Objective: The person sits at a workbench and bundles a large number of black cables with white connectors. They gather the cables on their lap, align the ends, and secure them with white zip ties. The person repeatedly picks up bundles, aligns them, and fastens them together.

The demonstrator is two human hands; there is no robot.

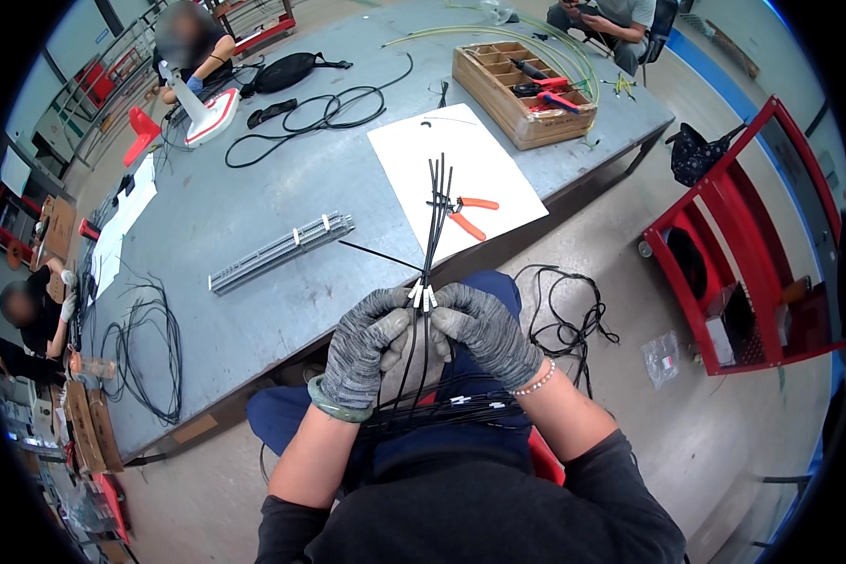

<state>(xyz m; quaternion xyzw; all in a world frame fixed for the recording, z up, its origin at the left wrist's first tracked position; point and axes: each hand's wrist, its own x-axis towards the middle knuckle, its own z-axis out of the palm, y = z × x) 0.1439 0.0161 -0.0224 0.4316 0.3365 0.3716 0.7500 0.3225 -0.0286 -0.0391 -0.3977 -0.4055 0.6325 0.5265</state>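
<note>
A bundle of thin black cables (436, 226) rises between my two gloved hands above my lap. White marker sleeves (422, 297) sit around the cables at my fingertips. My left hand (367, 340) is closed, pinching the cables from the left side. From the right, my right hand (487, 329) pinches them at the same sleeves. One black strand (381, 254) sticks out to the left. Beyond the bundle, wire-stripper pliers with orange handles (467, 226) lie on a white sheet (512, 183). More black cables with white sleeves (484, 402) rest across my lap.
Grey slotted strips (277, 256) lie on the metal table (197, 329). A wooden tool box (526, 122) stands at its far right. Coiled black cables (334, 117) are farther back. Loose cable (573, 320) and a red rack (752, 254) are at right. Other people sit around the table.
</note>
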